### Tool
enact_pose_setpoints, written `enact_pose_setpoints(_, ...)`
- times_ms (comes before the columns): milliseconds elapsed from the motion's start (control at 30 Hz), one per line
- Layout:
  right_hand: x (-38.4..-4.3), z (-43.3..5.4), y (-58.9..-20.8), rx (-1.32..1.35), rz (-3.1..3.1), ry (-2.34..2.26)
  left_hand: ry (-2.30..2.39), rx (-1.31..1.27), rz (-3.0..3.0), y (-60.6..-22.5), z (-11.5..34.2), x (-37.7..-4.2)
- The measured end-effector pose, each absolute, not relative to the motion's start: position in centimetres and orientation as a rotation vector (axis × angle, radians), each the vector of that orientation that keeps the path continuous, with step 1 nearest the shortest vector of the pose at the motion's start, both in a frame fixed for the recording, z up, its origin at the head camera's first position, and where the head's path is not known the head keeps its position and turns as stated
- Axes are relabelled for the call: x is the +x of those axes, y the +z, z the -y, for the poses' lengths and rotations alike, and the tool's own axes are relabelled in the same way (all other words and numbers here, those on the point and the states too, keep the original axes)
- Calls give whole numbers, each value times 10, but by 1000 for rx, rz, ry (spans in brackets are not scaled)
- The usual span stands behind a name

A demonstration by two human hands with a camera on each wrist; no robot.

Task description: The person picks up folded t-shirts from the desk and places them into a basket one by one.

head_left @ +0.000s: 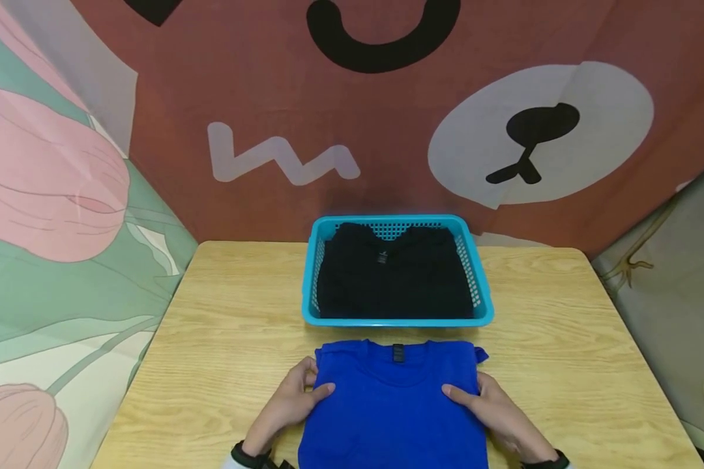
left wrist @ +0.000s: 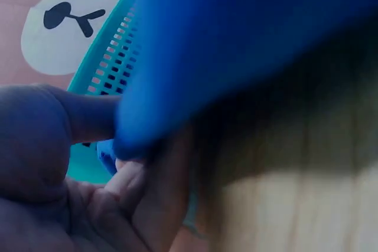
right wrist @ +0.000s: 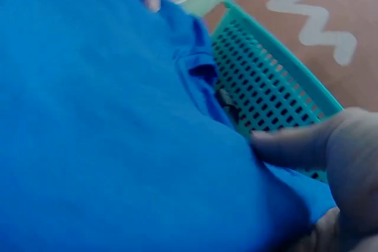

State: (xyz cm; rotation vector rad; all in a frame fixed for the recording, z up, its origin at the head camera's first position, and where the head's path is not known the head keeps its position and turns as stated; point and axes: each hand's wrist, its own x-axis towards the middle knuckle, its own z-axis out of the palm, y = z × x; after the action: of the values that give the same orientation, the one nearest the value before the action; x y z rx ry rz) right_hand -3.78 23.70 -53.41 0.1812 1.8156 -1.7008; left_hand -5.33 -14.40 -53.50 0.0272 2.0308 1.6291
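Observation:
A folded blue T-shirt [head_left: 393,410] with a dark neck label is held between both hands, just in front of the basket. My left hand [head_left: 296,394] grips its left edge, thumb on top and fingers underneath. On the opposite edge my right hand [head_left: 498,410] pinches the cloth the same way. In the left wrist view the blue T-shirt [left wrist: 195,57] stands off the wooden surface, its edge between thumb and fingers. The right wrist view shows the thumb of my right hand [right wrist: 354,169] against the cloth.
A turquoise plastic basket [head_left: 485,319] stands at the back of the wooden table [head_left: 229,326]. Inside it lies a folded black T-shirt [head_left: 393,286]. Behind the table hangs a brown printed cloth [head_left: 270,78], with a floral cloth [head_left: 53,280] at the left.

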Motion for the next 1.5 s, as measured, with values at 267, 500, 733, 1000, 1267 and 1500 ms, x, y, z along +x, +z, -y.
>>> enact_pose_setpoints(267, -39, -255, -529, 110, -1780, -1621, 1597, 66, -2058, -539, 134, -56)
enact_pose_setpoints(500, -31, -262, -529, -96, -1892, -1483, 1504, 241, -2101, -540, 137, -49)
enact_pose_setpoints(733, -26, -262, -524, -50, -1903, -1500, 1591, 372, -2060, -536, 141, -40)
enact_pose_setpoints(1000, -23, -268, -507, -107, -1808, -1566, 1705, 377, -1927, -515, 148, -33)
enact_pose_setpoints(1267, -24, -272, -493, -139, -1667, -1670, 1728, 403, -1922, -493, 146, -30)
enact_pose_setpoints(1500, -27, -275, -471, -126, -1648, -1679, 1768, 364, -1835, -466, 148, -32)
